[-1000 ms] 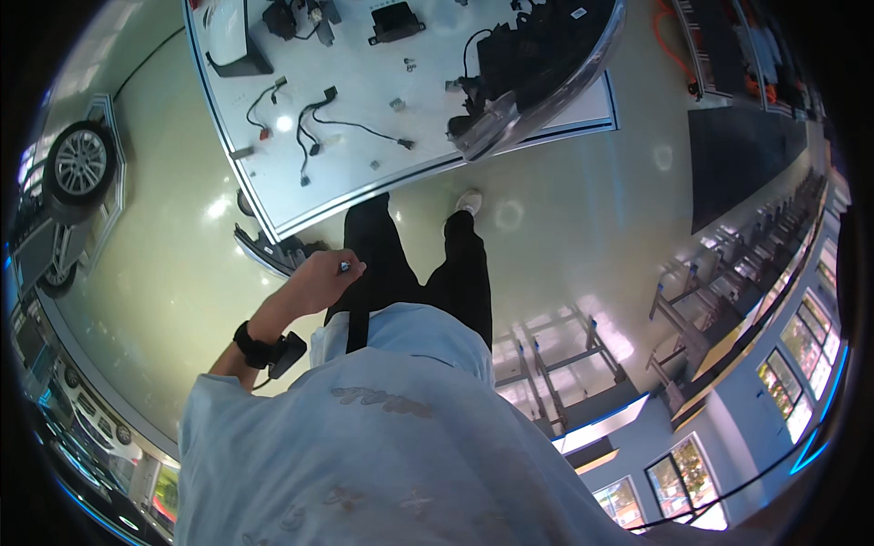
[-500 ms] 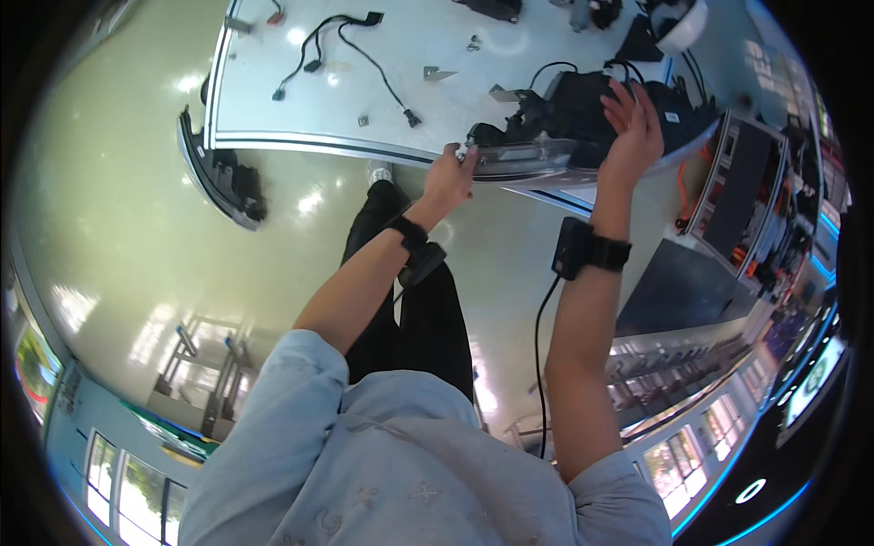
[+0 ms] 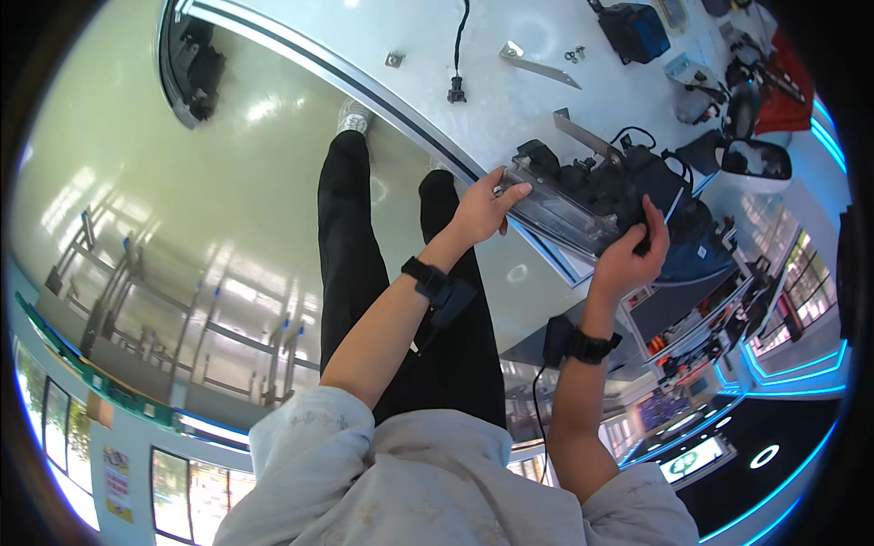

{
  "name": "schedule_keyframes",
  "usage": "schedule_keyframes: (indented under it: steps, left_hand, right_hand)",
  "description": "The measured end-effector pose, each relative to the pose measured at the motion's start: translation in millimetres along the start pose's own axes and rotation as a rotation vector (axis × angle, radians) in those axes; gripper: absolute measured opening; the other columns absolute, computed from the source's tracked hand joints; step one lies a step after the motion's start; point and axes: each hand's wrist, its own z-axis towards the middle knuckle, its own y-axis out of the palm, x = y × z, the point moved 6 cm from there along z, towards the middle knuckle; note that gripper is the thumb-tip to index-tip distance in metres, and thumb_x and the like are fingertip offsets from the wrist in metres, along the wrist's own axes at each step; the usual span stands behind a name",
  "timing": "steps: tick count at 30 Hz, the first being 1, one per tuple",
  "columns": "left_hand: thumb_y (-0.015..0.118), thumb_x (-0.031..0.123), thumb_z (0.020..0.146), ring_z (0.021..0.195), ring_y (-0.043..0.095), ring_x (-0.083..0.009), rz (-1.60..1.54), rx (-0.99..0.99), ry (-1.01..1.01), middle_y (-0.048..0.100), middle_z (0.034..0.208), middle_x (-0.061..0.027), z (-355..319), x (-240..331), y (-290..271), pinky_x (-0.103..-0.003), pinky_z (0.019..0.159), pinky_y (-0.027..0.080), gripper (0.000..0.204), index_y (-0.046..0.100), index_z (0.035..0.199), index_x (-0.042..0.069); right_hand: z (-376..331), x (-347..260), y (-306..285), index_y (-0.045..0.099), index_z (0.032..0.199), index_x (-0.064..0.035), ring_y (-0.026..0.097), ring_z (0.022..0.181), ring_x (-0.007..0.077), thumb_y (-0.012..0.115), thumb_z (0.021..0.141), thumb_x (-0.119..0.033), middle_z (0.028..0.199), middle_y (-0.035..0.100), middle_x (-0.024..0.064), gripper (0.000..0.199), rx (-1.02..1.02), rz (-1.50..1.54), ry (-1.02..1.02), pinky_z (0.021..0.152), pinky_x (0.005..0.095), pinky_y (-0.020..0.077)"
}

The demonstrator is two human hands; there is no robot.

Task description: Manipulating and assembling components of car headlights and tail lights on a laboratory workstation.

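A car headlight (image 3: 557,215) with a clear lens and a black housing lies at the near edge of the white table (image 3: 410,27), its lens side toward me. My left hand (image 3: 485,207) is closed on the narrow left end of the lens, thumb on top. At the right part of the headlight, my right hand (image 3: 635,255) curves its fingers and thumb against the dark housing; the contact is partly hidden. A flat metal bracket (image 3: 585,136) lies against the back of the housing, beside black cables.
Beyond the headlight lie another metal bracket (image 3: 544,69), several small fasteners (image 3: 574,55), a black cable with a plug (image 3: 457,86) and a blue-black box (image 3: 635,32). A car side mirror (image 3: 760,160) stands at right. Another dark curved lamp (image 3: 193,73) rests on the floor at left.
My view has swung to the right, so the table edge slants. The headlight appears angled, its right end nearer me. My right hand's fingers have gone from spread to curved against the housing.
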Motion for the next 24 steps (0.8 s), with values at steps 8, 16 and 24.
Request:
schedule_keyframes:
  steps: [8, 16, 24]
  left_hand:
    - [0.068, 0.039, 0.087, 0.045, 0.053, -0.0107, -0.137, 0.094, -0.012, 0.060, 0.069, -0.0061, -5.7, -11.3, -5.6, -0.025, 0.042, 0.042, 0.051, 0.057, 0.109, -0.005]
    - [0.069, 0.030, 0.087, 0.064, 0.057, -0.0097, -0.543, -0.023, 0.050, 0.063, 0.090, -0.0093, -18.0, -61.1, 6.6, -0.024, 0.058, 0.046, 0.053, 0.053, 0.125, -0.003]
    - [0.066, 0.035, 0.088, 0.105, 0.058, -0.0207, -0.645, 0.138, 0.207, 0.063, 0.111, -0.0167, -21.7, -64.4, 22.8, -0.031, 0.092, 0.043, 0.061, 0.047, 0.131, -0.003]
  right_hand:
    - [-1.3, 1.8, 4.9, 0.065, 0.109, -0.0014, 0.059, 0.105, 0.0242, 0.047, 0.086, 0.001, 0.110, 0.066, 0.0083, 0.030, -0.234, 0.016, -0.105, 0.097, 0.0339, 0.0403]
    - [1.2, 12.7, 12.4, 0.058, 0.114, 0.0048, 0.058, 0.110, 0.0226, 0.036, 0.085, 0.005, 0.116, 0.063, 0.0149, 0.037, -0.240, 0.162, -0.014, 0.100, 0.0337, 0.0406]
    - [-0.3, 18.4, 8.9, 0.059, 0.112, 0.0043, 0.058, 0.110, 0.0227, 0.037, 0.088, 0.002, 0.116, 0.062, 0.0167, 0.032, -0.122, 0.185, 0.124, 0.098, 0.0350, 0.0434]
